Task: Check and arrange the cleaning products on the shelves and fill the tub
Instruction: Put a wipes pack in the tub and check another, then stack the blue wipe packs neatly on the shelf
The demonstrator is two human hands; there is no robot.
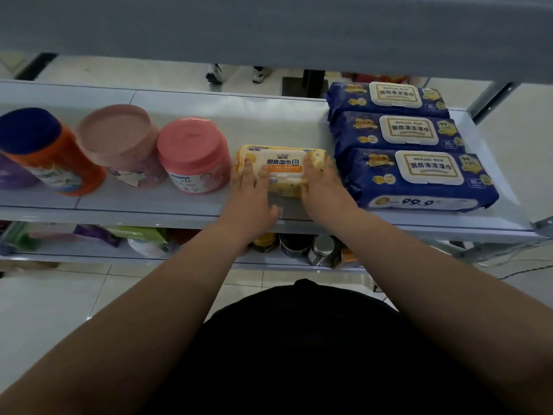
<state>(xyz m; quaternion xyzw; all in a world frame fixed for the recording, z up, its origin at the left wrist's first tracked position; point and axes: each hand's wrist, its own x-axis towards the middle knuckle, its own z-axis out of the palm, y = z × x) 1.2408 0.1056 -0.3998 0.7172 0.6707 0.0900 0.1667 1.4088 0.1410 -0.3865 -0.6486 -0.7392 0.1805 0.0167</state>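
Observation:
A yellow pack of kitchen wipes [282,164] lies flat on the middle of the white shelf [179,202]. My left hand [254,193] lies on the pack's left end with straight fingers, thumb at the shelf's front. My right hand [324,187] presses the pack's right end, fingers straight along its side. Three blue wipe packs [416,172] lie in a row just right of it. To the left stand a pink-lidded tub [193,157], a pale pink tub [122,145] and an orange canister with a blue cap [45,151].
An upper grey shelf [269,28] overhangs the top of the view. The lower shelf [89,253] holds green and purple packs, a white item and metal tins [321,250]. A person's shoes [214,74] show on the tiled floor behind the rack.

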